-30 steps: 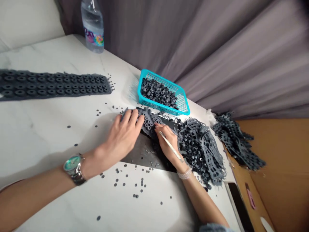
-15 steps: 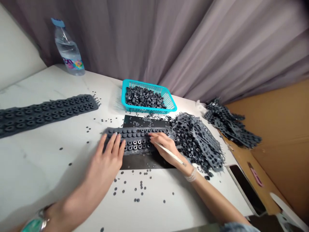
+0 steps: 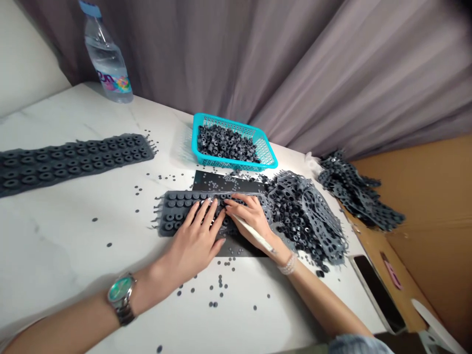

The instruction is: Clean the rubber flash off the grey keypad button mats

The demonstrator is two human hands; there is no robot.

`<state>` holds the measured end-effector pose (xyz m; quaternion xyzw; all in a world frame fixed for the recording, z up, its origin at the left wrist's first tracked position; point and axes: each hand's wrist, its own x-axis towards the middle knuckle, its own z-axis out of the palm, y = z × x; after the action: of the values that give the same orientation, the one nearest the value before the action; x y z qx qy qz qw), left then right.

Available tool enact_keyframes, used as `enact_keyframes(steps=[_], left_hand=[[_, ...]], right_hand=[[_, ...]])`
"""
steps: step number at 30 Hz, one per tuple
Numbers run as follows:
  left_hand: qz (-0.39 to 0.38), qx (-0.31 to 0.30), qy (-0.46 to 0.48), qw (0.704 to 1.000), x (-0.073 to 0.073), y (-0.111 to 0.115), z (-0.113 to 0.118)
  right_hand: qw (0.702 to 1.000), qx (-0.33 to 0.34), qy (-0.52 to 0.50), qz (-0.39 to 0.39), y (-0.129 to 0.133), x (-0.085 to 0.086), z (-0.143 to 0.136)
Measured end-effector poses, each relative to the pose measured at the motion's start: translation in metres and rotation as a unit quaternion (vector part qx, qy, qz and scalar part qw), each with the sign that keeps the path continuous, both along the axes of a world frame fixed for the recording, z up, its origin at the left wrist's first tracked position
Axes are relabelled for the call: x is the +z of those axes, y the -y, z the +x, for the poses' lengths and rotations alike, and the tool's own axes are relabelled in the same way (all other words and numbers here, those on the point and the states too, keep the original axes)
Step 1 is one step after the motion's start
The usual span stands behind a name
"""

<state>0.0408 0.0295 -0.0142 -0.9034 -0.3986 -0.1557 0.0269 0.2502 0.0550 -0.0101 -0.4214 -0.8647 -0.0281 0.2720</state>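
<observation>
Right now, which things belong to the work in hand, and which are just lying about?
Apparently in the work:
studded sheet under both hands
white pen-like tool
black mat
turquoise basket
loose black rings

Apparently just lying about:
water bottle
phone
pink cutter

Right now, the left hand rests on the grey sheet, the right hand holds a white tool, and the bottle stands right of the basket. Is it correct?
Not quite: the head view shows the bottle left of the basket. The left hand does rest on the grey sheet, and the right hand holds a white tool.
</observation>
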Motion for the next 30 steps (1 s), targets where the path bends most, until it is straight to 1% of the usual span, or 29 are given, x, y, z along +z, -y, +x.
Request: enact_keyframes(steps=[6,13,16,23,24,25,27,29,30], left_hand=[[-0.006,-0.003,0.008,1.0,0.003,0.004,-0.004],[0.048,0.0,-0.008,0.999,0.003,0.02,-0.003],[0.052,-0.005,-0.007,0.999,0.004,0.02,-0.003],[0.025,-0.003,-0.016,1.0,0.007,0.018,-0.005],[0.023,-0.006,-0.02,0.999,0.006,0.018,-0.005],[0.022,-0.009,-0.024,0.999,0.006,0.019,-0.005],[0.02,-0.01,-0.029,0.999,0.005,0.02,-0.006],[0.017,-0.01,-0.033,0.999,0.005,0.02,-0.006],[0.016,-0.01,-0.034,0.999,0.004,0.02,-0.006]], right_hand=[[1.0,0.012,-0.015,0.008,0.003,0.001,0.001],[1.0,0.026,0.011,0.004,0.004,0.006,-0.001],[0.999,0.022,0.038,0.005,0.003,0.007,0.001],[0.989,0.082,0.124,0.018,-0.004,0.016,0.002],[0.99,0.073,0.119,0.028,-0.006,0.016,0.003],[0.993,0.047,0.103,0.039,-0.007,0.015,0.005],[0.996,-0.047,0.049,0.059,-0.011,0.013,0.013],[0.987,-0.146,-0.01,0.062,-0.014,0.01,0.021],[0.983,-0.173,-0.03,0.059,-0.014,0.009,0.024]])
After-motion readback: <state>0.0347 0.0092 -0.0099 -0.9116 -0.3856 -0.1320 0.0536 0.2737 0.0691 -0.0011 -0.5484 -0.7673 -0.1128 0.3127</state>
